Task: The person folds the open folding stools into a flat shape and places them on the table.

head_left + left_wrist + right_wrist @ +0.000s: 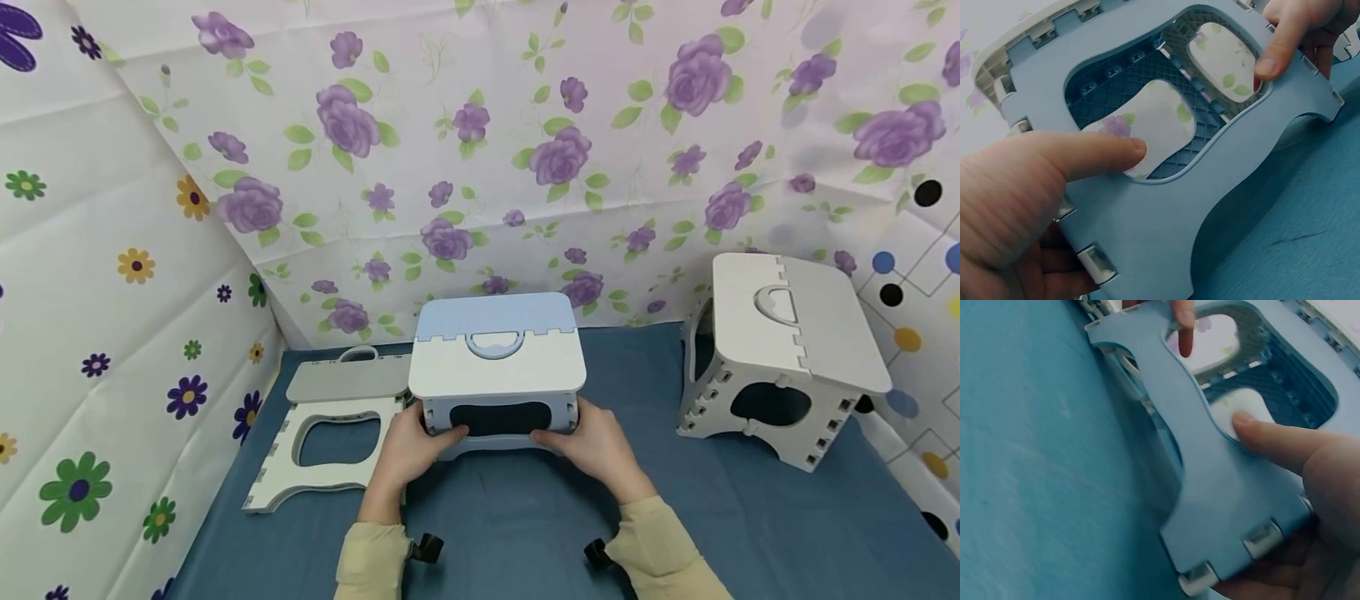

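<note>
A blue and white folding step stool (498,367) stands unfolded in the middle of the head view, its handle on top. My left hand (411,450) grips its left side, the thumb hooked at the opening of the blue front panel (1147,219) and fingers around the side edge. On the other side my right hand (596,446) holds the stool likewise, its thumb at the panel's opening in the right wrist view and fingers behind the hinged edge. The stool's inner parts show through the opening.
A grey and white folding stool (345,450) lies flattened on the left, close to my left hand. Another grey-white stool (787,358) stands unfolded on the right. Blue cloth (517,533) covers the table, with flowered sheets (450,167) behind and at the sides.
</note>
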`<state>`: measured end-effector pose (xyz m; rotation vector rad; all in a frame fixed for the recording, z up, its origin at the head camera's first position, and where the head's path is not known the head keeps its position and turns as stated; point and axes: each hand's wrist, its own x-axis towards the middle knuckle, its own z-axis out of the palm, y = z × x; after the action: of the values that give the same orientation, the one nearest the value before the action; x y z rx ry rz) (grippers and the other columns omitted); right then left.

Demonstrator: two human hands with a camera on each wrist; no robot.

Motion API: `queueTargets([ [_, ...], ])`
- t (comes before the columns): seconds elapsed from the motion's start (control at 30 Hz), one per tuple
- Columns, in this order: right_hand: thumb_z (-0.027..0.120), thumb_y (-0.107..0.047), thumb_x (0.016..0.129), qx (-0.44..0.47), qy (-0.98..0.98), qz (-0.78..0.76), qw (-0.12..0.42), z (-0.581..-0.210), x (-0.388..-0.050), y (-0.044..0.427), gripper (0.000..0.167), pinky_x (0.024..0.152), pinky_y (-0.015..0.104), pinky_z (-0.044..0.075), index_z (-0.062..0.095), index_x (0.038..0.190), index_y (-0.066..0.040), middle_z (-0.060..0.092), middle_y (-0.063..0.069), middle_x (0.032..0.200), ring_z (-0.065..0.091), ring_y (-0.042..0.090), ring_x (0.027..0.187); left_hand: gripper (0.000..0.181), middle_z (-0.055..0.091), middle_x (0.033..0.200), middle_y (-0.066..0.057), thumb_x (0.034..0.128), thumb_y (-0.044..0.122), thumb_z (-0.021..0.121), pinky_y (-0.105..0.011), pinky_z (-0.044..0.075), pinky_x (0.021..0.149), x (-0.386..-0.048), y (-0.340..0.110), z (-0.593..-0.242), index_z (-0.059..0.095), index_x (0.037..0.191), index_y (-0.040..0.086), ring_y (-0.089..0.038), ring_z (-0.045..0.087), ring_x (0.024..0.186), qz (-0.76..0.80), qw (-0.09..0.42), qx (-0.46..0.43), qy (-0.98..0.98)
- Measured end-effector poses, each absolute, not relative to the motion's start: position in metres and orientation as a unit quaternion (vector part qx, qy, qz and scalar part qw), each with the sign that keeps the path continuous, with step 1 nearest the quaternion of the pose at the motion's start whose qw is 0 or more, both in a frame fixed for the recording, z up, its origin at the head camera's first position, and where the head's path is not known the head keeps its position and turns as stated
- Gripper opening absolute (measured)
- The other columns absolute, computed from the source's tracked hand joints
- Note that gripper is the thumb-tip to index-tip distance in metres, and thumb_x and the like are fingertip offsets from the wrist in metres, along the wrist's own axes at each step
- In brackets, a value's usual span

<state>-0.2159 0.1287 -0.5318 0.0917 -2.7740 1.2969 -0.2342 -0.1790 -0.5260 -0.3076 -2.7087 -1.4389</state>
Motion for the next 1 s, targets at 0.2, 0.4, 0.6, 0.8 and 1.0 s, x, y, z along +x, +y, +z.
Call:
queueTargets([
  [0.2, 0.092, -0.038, 0.086, 0.014, -0.898, 0.436, 0.055, -0.532, -0.214, 0.122, 0.069, 0.072, 0.046, 0.059, 0.064, 0.139, -0.004, 0.077, 0.016, 0.112, 0.074, 0.025, 0.089, 0.054, 0.076, 0.116, -0.013, 0.0865, 0.027, 0.093, -0.047, 0.060, 0.081, -0.235, -0.174, -0.527, 0.071, 0.130, 0.005, -0.028, 0.074, 0.098, -0.466, 0.028, -0.078, -0.881],
  [0.4, 0.092, -0.032, 0.087, 0.018, -0.895, 0.441, 0.068, -0.533, -0.213, 0.119, 0.064, 0.074, 0.048, 0.059, 0.065, 0.137, -0.004, 0.077, 0.018, 0.113, 0.075, 0.029, 0.092, 0.047, 0.077, 0.112, -0.014, 0.0871, 0.026, 0.092, -0.050, 0.060, 0.082, -0.235, -0.174, -0.528, 0.074, 0.124, 0.003, -0.030, 0.075, 0.098, -0.474, 0.024, -0.064, -0.878],
  [0.6, 0.094, -0.028, 0.086, 0.023, -0.893, 0.444, 0.072, -0.532, -0.212, 0.117, 0.056, 0.074, 0.048, 0.059, 0.069, 0.131, -0.005, 0.078, 0.015, 0.109, 0.076, 0.028, 0.091, 0.044, 0.078, 0.107, -0.008, 0.0873, 0.025, 0.092, -0.044, 0.058, 0.075, -0.233, -0.177, -0.529, 0.076, 0.123, 0.004, -0.022, 0.073, 0.088, -0.483, 0.011, -0.067, -0.873],
  [0.8, 0.094, -0.024, 0.086, 0.026, -0.890, 0.449, 0.069, -0.533, -0.210, 0.118, 0.056, 0.073, 0.045, 0.058, 0.070, 0.133, -0.008, 0.079, 0.012, 0.107, 0.074, 0.021, 0.086, 0.053, 0.078, 0.108, -0.004, 0.0863, 0.022, 0.093, -0.039, 0.049, 0.061, -0.233, -0.180, -0.530, 0.071, 0.133, 0.011, -0.018, 0.060, 0.059, -0.496, 0.002, -0.085, -0.864],
  [1.0, 0.094, -0.022, 0.086, 0.038, -0.886, 0.456, 0.078, -0.533, -0.211, 0.119, 0.059, 0.077, 0.049, 0.059, 0.068, 0.137, -0.008, 0.078, 0.014, 0.112, 0.076, 0.026, 0.089, 0.066, 0.071, 0.136, -0.004, 0.0841, 0.018, 0.095, -0.046, 0.056, 0.083, -0.234, -0.181, -0.532, 0.066, 0.144, 0.022, -0.020, 0.072, 0.093, -0.501, 0.020, -0.110, -0.858],
])
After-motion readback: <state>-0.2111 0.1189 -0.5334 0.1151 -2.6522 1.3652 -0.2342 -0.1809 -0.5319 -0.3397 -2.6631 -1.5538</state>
